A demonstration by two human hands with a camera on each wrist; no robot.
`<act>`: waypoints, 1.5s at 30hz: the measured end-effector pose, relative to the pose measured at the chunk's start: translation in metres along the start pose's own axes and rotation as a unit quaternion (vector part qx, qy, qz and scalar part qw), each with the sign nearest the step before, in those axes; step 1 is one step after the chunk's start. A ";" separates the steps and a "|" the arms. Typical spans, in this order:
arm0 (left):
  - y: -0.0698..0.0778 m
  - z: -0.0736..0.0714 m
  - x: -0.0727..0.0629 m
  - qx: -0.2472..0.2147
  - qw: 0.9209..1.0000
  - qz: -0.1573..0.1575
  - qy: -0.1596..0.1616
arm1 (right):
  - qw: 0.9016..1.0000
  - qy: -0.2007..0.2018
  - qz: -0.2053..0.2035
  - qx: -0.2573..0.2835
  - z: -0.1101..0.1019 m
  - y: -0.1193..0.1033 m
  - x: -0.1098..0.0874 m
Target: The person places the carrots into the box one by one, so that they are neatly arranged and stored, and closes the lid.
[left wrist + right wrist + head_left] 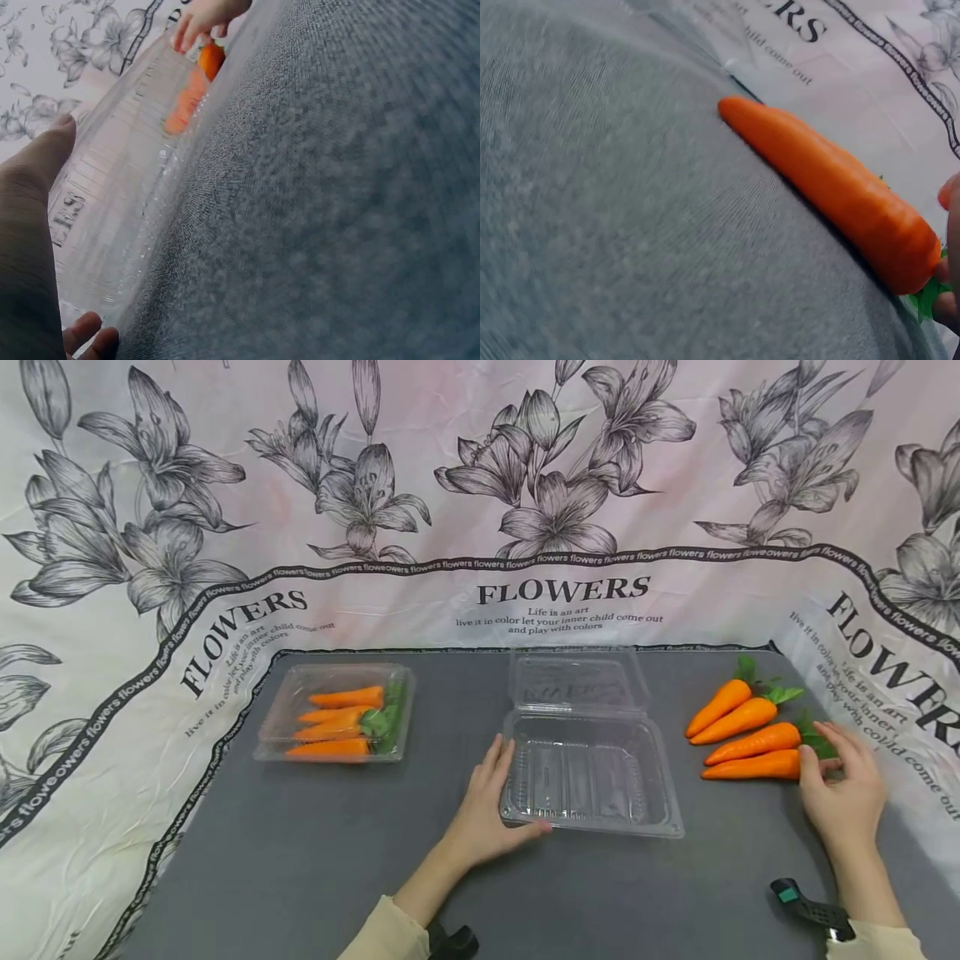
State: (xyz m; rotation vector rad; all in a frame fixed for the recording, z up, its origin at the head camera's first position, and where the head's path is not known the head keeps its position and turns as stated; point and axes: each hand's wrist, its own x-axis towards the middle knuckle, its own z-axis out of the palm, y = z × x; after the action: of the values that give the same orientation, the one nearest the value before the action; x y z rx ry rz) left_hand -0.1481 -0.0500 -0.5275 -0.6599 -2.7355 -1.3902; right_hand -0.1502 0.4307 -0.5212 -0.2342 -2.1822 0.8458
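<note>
A clear plastic clamshell box [588,777] stands with its lid [577,681] folded back, and its base holds nothing. My left hand [491,814] touches the front left corner of the base, fingers straight along the side, thumb on the front edge. In the left wrist view the thumb [56,146] lies against the clear wall. To the right, several orange carrots [731,718] with green tops lie side by side. My right hand [843,785] is at the leafy end of the nearest carrot [832,184], thumb and fingers spread about the greens.
At the left sits a second clear box [273,718], its lid down, with several carrots [333,722] inside. A grey cloth [300,860] covers the table. White fabric [390,602] printed with flowers rises behind and at both sides.
</note>
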 end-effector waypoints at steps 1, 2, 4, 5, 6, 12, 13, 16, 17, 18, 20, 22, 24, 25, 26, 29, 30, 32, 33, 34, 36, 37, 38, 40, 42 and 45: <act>0.000 0.000 -0.001 0.002 1.000 -0.002 0.000 | 1.000 -0.006 0.000 -0.005 0.001 0.000 -0.001; -0.001 -0.001 -0.003 0.003 1.000 -0.004 -0.001 | 1.000 -0.012 0.006 -0.012 0.001 0.000 -0.002; -0.001 -0.002 -0.004 0.002 1.000 -0.005 -0.002 | 0.999 -0.019 0.025 -0.021 0.001 -0.001 -0.004; -0.001 -0.002 -0.004 0.003 1.000 -0.004 -0.002 | 0.999 -0.020 0.033 -0.026 0.000 0.000 -0.005; -0.002 -0.002 -0.004 0.004 1.000 -0.005 -0.002 | 0.998 -0.022 0.042 -0.031 0.000 0.000 -0.005; -0.001 -0.003 -0.002 0.015 1.000 -0.007 0.003 | 0.996 -0.056 0.061 -0.025 -0.004 0.002 -0.005; -0.001 -0.003 -0.002 0.017 1.000 -0.006 0.003 | 0.995 -0.064 0.068 -0.020 -0.004 0.002 -0.006; -0.002 -0.003 -0.002 0.021 1.000 -0.006 0.003 | 0.992 -0.092 0.086 -0.024 -0.006 0.002 -0.007; -0.002 -0.002 -0.002 0.023 1.000 -0.005 0.003 | 0.991 -0.099 0.088 -0.027 -0.007 0.002 -0.007; -0.003 -0.002 -0.002 0.023 1.000 -0.004 0.003 | 0.990 -0.106 0.085 -0.030 -0.007 0.004 -0.007; -0.003 -0.002 -0.002 0.023 1.000 -0.005 0.001 | 0.989 -0.122 0.073 -0.042 -0.009 0.006 -0.007; -0.003 -0.003 -0.002 0.023 1.000 -0.007 0.000 | 0.988 -0.137 0.051 -0.048 -0.011 0.008 -0.007; -0.003 -0.003 -0.002 0.022 1.000 -0.007 -0.002 | 0.986 -0.154 0.032 -0.051 -0.014 0.011 -0.007; -0.003 -0.003 -0.002 0.021 1.000 -0.006 -0.002 | 0.985 -0.162 0.026 -0.050 -0.015 0.011 -0.008; -0.003 -0.003 -0.002 0.021 1.000 -0.005 -0.002 | 0.984 -0.169 0.022 -0.047 -0.017 0.011 -0.008; -0.003 -0.003 -0.003 0.024 1.000 0.001 0.001 | 0.981 -0.189 0.032 -0.031 -0.022 0.014 -0.008; -0.003 -0.004 -0.003 0.025 1.000 0.002 0.002 | 0.980 -0.195 0.039 -0.025 -0.023 0.015 -0.008; -0.002 -0.004 -0.004 0.027 1.000 0.004 0.004 | 0.977 -0.205 0.049 -0.024 -0.025 0.018 -0.009; -0.002 -0.004 -0.004 0.028 1.000 0.005 0.006 | 0.976 -0.211 0.053 -0.027 -0.026 0.019 -0.010; -0.002 -0.004 -0.005 0.027 1.000 0.005 0.007 | 0.974 -0.216 0.058 -0.032 -0.026 0.019 -0.011; -0.002 -0.003 -0.006 0.025 1.000 0.003 0.007 | 0.971 -0.226 0.068 -0.043 -0.027 0.020 -0.012; -0.002 -0.003 -0.006 0.023 1.000 0.001 0.006 | 0.969 -0.230 0.072 -0.045 -0.028 0.021 -0.012; -0.002 -0.003 -0.007 0.021 1.000 -0.001 0.005 | 0.968 -0.233 0.078 -0.046 -0.029 0.021 -0.013; -0.001 -0.003 -0.008 0.017 1.000 -0.004 0.000 | 0.967 -0.237 0.088 -0.038 -0.030 0.021 -0.012; -0.001 -0.003 -0.008 0.013 1.000 -0.006 -0.003 | 0.965 -0.242 0.095 -0.026 -0.031 0.021 -0.012; -0.001 -0.003 -0.006 0.009 1.000 -0.005 -0.001 | 0.965 -0.244 0.101 -0.001 -0.031 0.021 -0.009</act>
State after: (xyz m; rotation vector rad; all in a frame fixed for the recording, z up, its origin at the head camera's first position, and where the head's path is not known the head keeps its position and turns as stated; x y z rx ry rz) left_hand -0.1437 -0.0546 -0.5273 -0.6473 -2.7540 -1.3649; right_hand -0.1238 0.4583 -0.5246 -0.2743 -2.6495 1.1055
